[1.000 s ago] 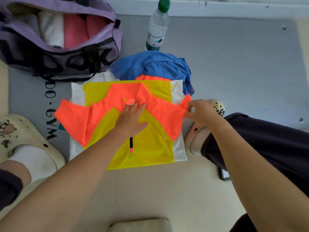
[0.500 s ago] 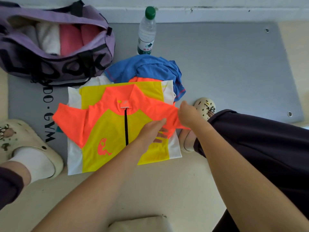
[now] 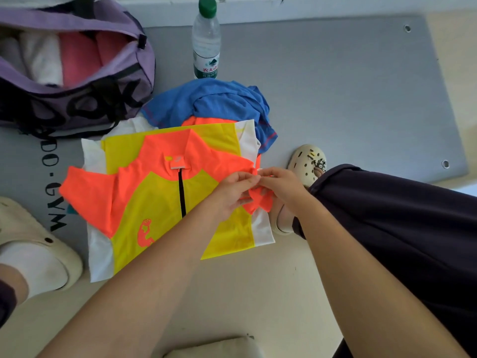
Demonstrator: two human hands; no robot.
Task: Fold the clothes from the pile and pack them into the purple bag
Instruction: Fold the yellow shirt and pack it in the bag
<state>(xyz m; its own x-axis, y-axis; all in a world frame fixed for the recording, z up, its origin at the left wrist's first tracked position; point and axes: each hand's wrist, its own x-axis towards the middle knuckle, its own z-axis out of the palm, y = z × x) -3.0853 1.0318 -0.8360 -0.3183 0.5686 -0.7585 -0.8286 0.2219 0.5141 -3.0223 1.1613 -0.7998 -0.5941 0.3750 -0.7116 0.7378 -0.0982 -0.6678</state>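
Taking the yellow, orange and white jersey (image 3: 154, 202) spread flat on the floor as the landmark, a cream clog with a white sock (image 3: 38, 257) sits to its left, on the edge of a grey mat (image 3: 335, 86) printed with black letters. Up and to the left of the jersey, touching its top corner, lies the purple bag (image 3: 77, 81), unzipped, with rolled white and pink clothes visible inside. The jersey itself lies front up with its black zip running down the middle, its left orange sleeve spread out sideways over the mat. Just above the jersey, partly under its top edge, is a crumpled blue garment (image 3: 214, 104) with a strip of orange cloth below it, and beyond that a clear water bottle (image 3: 206, 42) with a green cap stands upright near the wall. At the jersey's right sleeve the two hands meet: the left hand (image 3: 232, 192) pinches the orange sleeve fabric between thumb and fingers, and the right hand (image 3: 281, 184), touching it fingertip to fingertip, grips the same sleeve with curled fingers, the cloth bunched up between them. Just right of the jersey, a second cream clog (image 3: 307, 161) with charms shows past a dark trouser leg (image 3: 387, 228).
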